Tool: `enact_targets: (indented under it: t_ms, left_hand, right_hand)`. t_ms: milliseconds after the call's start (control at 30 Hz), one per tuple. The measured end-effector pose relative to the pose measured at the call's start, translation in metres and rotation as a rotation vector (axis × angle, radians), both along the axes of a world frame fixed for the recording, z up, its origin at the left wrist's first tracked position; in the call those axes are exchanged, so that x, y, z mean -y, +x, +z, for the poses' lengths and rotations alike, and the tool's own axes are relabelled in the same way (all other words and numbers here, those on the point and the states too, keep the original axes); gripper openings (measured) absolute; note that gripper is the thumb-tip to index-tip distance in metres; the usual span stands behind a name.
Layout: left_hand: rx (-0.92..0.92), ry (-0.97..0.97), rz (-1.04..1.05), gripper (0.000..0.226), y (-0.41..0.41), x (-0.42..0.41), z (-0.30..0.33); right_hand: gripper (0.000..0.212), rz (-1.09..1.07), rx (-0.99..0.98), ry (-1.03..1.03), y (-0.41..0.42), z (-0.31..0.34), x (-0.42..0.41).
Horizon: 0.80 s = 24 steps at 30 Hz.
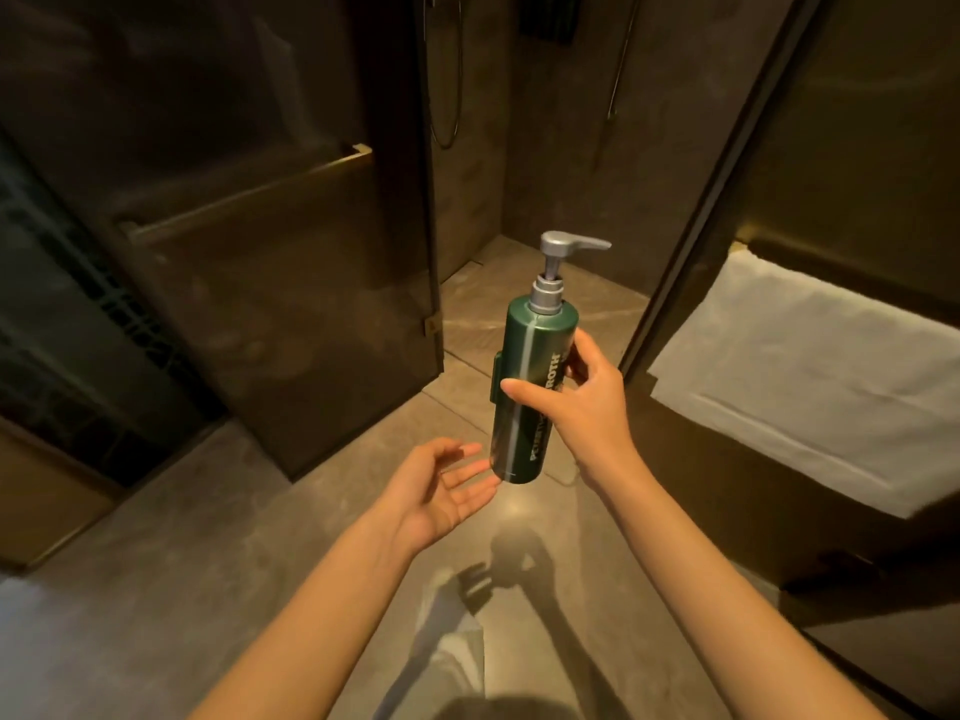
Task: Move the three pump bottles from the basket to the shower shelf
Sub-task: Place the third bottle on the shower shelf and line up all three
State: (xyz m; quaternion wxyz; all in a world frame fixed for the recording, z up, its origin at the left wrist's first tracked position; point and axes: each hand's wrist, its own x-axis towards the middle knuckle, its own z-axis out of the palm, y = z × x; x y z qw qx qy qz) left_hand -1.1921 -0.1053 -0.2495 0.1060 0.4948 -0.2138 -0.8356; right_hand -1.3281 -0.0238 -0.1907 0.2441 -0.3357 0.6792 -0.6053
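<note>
Item in transit: green pump bottle (530, 387), mid-frame, clamped in my right hand (582, 402); left hand (441, 491) spread beneath, should support base, keeping it upright.

Dim, warm amber light from above casts sharp shadows of the hands on the floor (218, 563), a glare streak runs down the green bottle (524, 387), and wide-angle distortion bends the soft, dark edges.

A bathroom: glass shower door (291, 283), hanging towel (810, 376), stone-tiled floor (208, 563).
</note>
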Motion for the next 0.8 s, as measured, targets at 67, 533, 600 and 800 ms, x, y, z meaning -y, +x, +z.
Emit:
enact_targets:
  t_ms: [67,533,600,800]
  left_hand:
    - [-0.017,-0.009,-0.009,0.031,-0.025,0.042,-0.002]
    - [-0.178,0.033,-0.132,0.010,-0.229,0.291,0.001]
    - [-0.135,0.032,-0.100,0.019,-0.258,0.319,-0.005]
    - [-0.134,0.000,-0.048,0.026,-0.364,0.412,0.019]
  right_hand:
    - [0.067,-0.003,-0.021,-0.002,-0.028,0.002,0.043]
    - [0.067,-0.090,0.021,-0.003,-0.228,0.007,0.279]
    - [0.066,-0.075,0.050,0.001,-0.259,0.001,0.307]
    - [0.063,-0.057,0.048,-0.055,-0.367,0.020,0.404]
